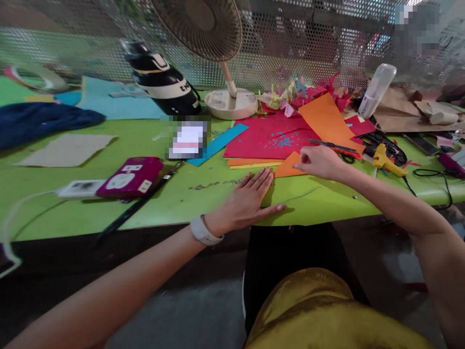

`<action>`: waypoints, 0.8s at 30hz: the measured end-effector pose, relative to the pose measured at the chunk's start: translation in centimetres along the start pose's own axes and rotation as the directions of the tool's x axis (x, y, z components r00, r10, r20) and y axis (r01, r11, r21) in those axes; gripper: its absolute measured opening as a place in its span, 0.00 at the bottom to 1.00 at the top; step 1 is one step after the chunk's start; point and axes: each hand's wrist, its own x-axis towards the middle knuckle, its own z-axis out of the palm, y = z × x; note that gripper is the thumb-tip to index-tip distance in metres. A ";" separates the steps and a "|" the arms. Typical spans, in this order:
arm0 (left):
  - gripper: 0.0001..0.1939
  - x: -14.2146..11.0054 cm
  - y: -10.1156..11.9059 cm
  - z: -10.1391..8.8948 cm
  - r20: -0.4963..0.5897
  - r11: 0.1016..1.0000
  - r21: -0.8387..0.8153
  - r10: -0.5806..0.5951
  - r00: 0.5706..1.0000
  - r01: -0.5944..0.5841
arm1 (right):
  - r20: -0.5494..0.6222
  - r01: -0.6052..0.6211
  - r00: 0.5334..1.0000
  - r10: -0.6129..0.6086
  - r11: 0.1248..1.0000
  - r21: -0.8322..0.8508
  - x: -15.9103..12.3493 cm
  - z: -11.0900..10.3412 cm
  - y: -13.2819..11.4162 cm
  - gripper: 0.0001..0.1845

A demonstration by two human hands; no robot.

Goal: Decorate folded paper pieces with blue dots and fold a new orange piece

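We are looking at a paper-craft workspace, though we cannot tell whether it belongs to a workshop, a school or a home. Its green worktop [90, 213] carries an orange sheet [286, 166], a red sheet [249, 139] strewn with tiny blue bits, a heap of paper scraps [298, 92] and a yellow glue gun [385, 161]. Behind these we see a perforated screen [279, 53], with a fan [198, 24] before it.

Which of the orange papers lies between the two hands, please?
The small pointed orange piece, at the right hand; the larger orange sheet lies beyond that hand, and another orange edge shows beneath the red paper.
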 end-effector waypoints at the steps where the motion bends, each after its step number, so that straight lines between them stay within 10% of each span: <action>1: 0.54 0.0 0.0 0.0 0.000 1.000 0.000 0.001 1.000 -0.001 | 0.172 -0.024 0.985 0.011 0.997 0.072 0.9 0.3 -0.5 0.18; 7: 0.54 -0.3 -0.1 0.0 -0.009 1.000 -0.010 0.016 1.000 -0.016 | 0.546 -0.252 0.834 0.075 0.933 0.256 4.5 2.9 0.5 0.23; 24: 0.53 0.0 -0.4 -0.2 0.072 1.000 0.005 -0.004 0.997 0.003 | 0.537 -0.513 0.766 0.355 0.840 0.176 -1.1 -2.5 10.3 0.22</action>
